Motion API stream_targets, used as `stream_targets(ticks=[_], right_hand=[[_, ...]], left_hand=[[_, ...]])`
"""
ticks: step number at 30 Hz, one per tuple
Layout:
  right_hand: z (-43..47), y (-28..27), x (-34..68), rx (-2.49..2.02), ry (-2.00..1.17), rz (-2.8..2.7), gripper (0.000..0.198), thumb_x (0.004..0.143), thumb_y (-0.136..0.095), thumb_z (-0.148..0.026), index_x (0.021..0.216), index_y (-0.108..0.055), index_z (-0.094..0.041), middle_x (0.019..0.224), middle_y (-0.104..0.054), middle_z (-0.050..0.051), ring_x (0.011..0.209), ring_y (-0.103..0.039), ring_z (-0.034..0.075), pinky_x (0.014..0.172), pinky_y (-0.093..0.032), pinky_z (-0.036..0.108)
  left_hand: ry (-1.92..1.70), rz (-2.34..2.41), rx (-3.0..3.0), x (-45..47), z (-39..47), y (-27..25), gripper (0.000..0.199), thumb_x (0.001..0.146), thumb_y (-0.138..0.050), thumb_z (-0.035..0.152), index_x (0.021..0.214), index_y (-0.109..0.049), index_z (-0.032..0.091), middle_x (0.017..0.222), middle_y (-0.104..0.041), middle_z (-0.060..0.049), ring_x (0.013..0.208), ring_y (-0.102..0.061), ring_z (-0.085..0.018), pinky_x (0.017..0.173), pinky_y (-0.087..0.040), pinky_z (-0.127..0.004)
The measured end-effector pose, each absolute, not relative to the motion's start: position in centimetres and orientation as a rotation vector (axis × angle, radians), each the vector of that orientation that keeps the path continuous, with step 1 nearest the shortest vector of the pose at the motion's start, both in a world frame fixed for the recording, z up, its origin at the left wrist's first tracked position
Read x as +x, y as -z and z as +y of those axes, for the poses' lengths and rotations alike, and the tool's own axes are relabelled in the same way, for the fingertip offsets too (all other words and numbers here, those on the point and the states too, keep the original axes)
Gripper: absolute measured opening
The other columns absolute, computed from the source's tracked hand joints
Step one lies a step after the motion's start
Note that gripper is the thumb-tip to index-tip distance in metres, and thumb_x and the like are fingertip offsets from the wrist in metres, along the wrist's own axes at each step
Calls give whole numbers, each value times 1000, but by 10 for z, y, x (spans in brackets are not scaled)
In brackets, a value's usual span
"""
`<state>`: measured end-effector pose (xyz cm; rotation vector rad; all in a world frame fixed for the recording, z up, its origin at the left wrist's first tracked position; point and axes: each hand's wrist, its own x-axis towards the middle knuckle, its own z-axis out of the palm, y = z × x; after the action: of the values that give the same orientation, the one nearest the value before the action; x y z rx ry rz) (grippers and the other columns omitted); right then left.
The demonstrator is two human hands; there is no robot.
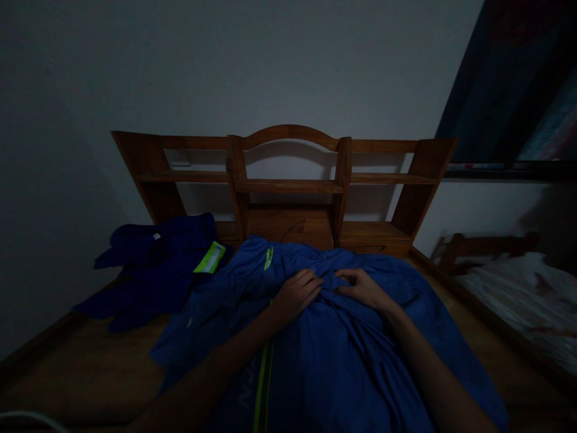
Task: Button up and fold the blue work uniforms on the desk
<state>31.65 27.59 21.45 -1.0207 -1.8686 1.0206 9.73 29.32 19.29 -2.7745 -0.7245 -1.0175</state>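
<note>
Together, two hands touch one blue garment beside one darker garment.

A spread garment lies on the surface, left hand and right hand side by side upon it. A second garment lies to its left. Behind stands the shelf unit, before the wall. Right: a bag.

The left hand touches a rumpled blue garment beside the right hand; darker clothing lies toward the far left corner of the surface.
</note>
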Motion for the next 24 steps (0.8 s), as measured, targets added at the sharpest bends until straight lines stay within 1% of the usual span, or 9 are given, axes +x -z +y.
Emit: stream_targets(ticks=[7, 10, 12, 14, 18, 24], right_hand=[[277, -210, 315, -1091, -940, -1892, 18, 71, -63, -29, 84, -67, -16, 82, -66, 0, 83, -60, 18, 79, -46, 29], [273, -214, 311, -1069, -925, -1897, 21, 73, -64, -34, 85, -67, -17, 87, -67, 1, 84, -61, 18, 79, -45, 28], [271, -216, 309, -1080, -908, -1906, 23, 74, -64, -37, 86, -67, -17, 88, -68, 1, 82, -61, 18, 76, -45, 27], [271, -215, 309, -1098, -871, -1925, 25, 75, -63, -40, 85, -67, -17, 86, -68, 1, 80, -60, 17, 74, -45, 26], [273, -210, 309, -1109, -805, -1971, 26, 76, -62, -42, 84, -68, -18, 83, -67, 0, 79, -60, 17, 74, -44, 25], [273, -208, 307, -1154, -718, -2006, 29, 78, -60, -44, 83, -68, -17, 81, -66, -2, 75, -57, 15, 68, -42, 23]], left_hand=[[915, -686, -2728, 98, 289, -197, 20, 92, -40, 23, 103, -55, 15, 91, -57, -6, 92, -52, -17, 81, -47, -32], [920, -703, -2732, 99, 288, -197, 20, 92, -39, 22, 103, -54, 15, 91, -56, -6, 91, -52, -17, 81, -46, -32], [931, -725, -2734, 99, 287, -198, 20, 92, -38, 22, 103, -54, 15, 91, -56, -6, 90, -51, -17, 81, -46, -32], [935, -746, -2743, 99, 287, -198, 19, 92, -38, 23, 101, -54, 15, 90, -55, -6, 89, -51, -17, 80, -45, -32], [942, -770, -2776, 99, 287, -198, 17, 91, -41, 21, 100, -54, 16, 90, -55, -5, 90, -50, -17, 80, -45, -31], [1022, -820, -2725, 100, 286, -196, 19, 91, -41, 22, 103, -54, 17, 93, -56, -6, 91, -51, -18, 81, -46, -33]])
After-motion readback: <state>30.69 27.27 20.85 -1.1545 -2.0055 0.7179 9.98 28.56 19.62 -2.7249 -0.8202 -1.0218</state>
